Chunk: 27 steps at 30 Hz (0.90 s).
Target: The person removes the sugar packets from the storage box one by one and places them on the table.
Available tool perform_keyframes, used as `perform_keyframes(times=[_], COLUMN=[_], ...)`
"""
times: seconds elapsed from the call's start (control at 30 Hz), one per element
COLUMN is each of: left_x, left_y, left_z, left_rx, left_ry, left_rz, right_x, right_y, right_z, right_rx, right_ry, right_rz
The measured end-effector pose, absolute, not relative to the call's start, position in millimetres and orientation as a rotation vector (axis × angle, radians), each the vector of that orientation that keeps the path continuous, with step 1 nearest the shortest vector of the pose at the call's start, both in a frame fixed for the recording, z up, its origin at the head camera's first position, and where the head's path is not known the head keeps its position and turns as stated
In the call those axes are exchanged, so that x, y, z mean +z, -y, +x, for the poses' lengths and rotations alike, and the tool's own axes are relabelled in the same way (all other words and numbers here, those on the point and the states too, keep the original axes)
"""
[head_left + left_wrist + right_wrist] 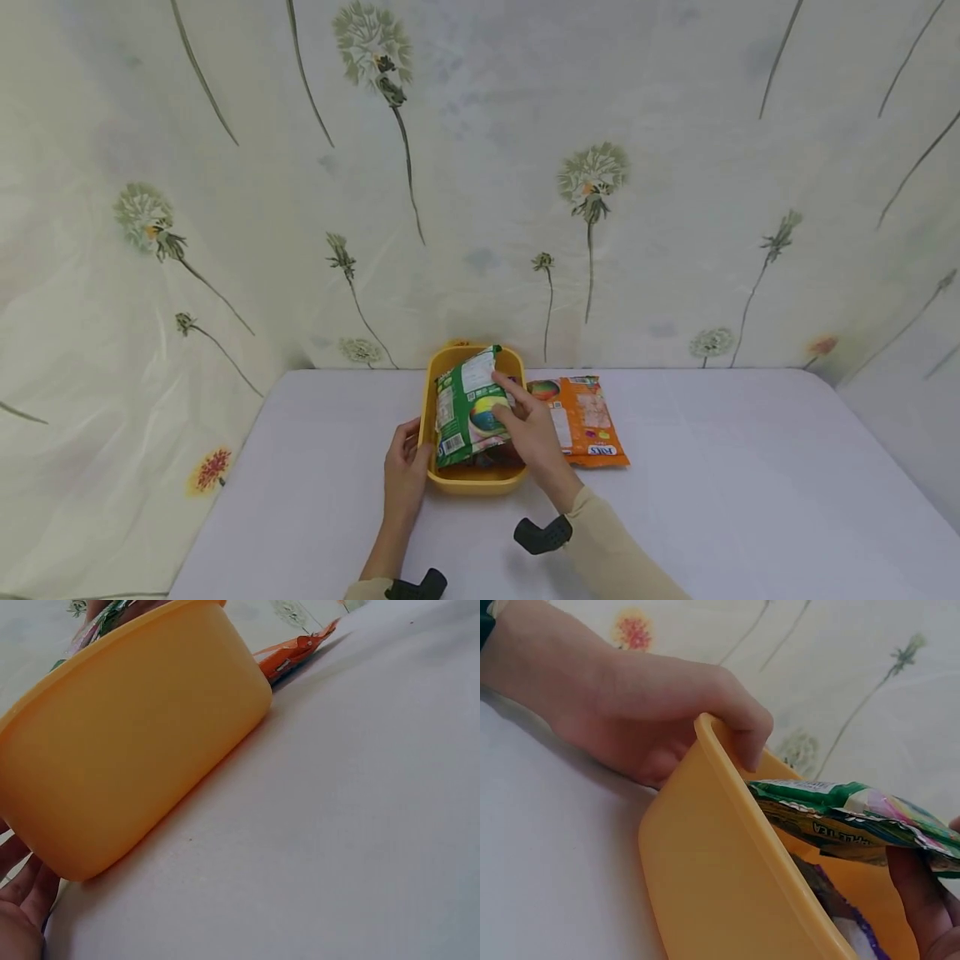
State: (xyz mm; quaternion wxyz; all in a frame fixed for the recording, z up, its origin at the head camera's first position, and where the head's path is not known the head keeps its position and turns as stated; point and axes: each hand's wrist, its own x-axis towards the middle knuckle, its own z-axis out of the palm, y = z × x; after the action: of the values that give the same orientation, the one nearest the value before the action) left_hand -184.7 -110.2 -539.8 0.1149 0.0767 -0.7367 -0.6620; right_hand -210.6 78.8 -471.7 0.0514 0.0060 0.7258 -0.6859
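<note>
A yellow plastic tub [480, 487] stands on the white table near the wall. My left hand [406, 475] grips its left side; the right wrist view shows a digit hooked over the rim. With my right hand [537, 435] I pinch a green snack packet [456, 417] by its right side, fingers above and below it. The packet lies tilted over the tub's opening, partly above the rim. Beneath it, inside the tub, a dark packet with a purple edge [847, 919] is partly hidden.
An orange snack packet [594, 427] lies flat on the table just right of the tub, partly covered by my right hand. Behind the table [720, 475] hangs a pale cloth [480, 192] printed with dandelions. The table's back edge runs close behind the tub.
</note>
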Motion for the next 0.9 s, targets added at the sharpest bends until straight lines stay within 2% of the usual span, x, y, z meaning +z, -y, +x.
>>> perform_keyframes(times=[0.9], left_x=[-537.9], left_y=[117.9], left_z=[-188.6], left_rx=[-1.829], left_ry=[2.271], left_rz=[0.267], right_x=[-475.2], right_y=[-93.8], right_z=[-211.0], right_rx=[-2.091], right_ry=[-2.207], right_rz=[0.04])
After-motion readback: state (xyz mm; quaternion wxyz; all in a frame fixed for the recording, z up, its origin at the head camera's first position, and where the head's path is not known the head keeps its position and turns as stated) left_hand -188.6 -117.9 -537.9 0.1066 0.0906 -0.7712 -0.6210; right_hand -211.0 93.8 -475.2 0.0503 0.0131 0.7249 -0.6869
